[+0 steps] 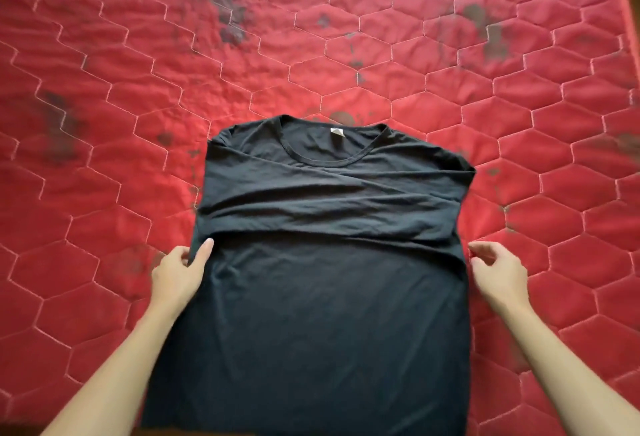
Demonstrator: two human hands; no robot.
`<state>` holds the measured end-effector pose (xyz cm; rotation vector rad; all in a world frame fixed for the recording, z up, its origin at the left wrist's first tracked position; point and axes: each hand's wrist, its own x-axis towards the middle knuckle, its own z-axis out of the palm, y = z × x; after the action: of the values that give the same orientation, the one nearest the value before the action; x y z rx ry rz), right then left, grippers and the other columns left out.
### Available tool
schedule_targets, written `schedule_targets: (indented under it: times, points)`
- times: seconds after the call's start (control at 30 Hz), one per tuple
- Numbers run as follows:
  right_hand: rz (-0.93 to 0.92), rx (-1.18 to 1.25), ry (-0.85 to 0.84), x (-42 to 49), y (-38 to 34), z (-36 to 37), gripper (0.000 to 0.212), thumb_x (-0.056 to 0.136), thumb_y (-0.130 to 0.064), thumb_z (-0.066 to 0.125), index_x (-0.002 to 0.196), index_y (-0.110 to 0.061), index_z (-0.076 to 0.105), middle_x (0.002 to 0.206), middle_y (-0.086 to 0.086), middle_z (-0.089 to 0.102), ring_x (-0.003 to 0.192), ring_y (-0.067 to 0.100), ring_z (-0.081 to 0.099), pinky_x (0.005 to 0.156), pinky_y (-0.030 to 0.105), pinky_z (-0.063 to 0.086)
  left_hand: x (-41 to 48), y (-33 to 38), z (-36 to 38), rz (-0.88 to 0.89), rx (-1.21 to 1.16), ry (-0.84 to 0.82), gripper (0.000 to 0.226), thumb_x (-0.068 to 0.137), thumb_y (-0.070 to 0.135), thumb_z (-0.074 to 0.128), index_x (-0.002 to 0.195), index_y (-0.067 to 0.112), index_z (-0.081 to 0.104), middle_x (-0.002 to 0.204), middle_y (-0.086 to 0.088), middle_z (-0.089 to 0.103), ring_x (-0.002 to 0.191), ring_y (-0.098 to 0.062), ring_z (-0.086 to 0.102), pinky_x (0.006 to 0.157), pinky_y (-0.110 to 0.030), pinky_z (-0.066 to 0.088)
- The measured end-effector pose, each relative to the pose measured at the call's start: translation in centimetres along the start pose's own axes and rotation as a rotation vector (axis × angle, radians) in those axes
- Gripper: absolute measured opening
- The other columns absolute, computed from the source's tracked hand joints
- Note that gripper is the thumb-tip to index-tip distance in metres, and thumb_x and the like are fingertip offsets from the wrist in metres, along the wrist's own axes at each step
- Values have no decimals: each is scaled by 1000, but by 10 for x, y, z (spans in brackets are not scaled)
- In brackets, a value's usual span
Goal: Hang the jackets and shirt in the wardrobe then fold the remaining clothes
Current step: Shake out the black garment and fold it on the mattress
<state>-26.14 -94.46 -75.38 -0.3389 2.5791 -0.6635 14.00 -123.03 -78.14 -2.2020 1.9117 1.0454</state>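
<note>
Head view shows a red quilted mattress, stitched in hexagons and marked with dark stains, filling the frame. A black T-shirt lies flat on it near the person, front up, with the collar pointing away and the hem running out of the bottom of the picture. Both sleeves are already folded inward and lie across the chest as a creased band. The left grip pinches the shirt's left edge just below that band, thumb on top of the cloth and the other fingers hidden beneath. The right grip is at the matching point on the right edge, fingers curled narrow; whether it has hold of any cloth cannot be told. A small white label shows inside the neck. Assessment: the folding stage is in hand, with this garment part folded. The next move appears to be a crosswise fold, which calls for a firm pinch on the right edge to match the left, then an even lift on both sides so the sleeves stay tucked.
</note>
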Motion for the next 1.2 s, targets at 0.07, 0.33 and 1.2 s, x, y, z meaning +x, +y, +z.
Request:
schedule_targets:
  times: [0.07,0.33,1.2]
  points:
    - [100,21,-50,-37,18,10,27,90,-17,68,115,-6,66,103,13,70,103,30,64,92,36,43,-15,-23,-2,0,35,-91,86,85,73,54,113,-9,59,113,-28,65,110,-46,58,99,-51,44]
    - [238,198,-398,-183,78,29,12,81,-30,80,80,-19,74,75,-15,74,79,8,68,67,24,50,-104,-92,-15,29,-190,-467,29,81,43,78,88,15,77,84,9,78,88,-12,73,75,-29,55]
    - [295,533,-230,-257,74,-57,39,92,-12,67,130,-16,58,105,5,69,72,4,69,70,20,51,-144,-126,-109,-160,-491,-702,51,92,9,65,138,26,51,121,-8,68,90,-16,74,71,-32,57]
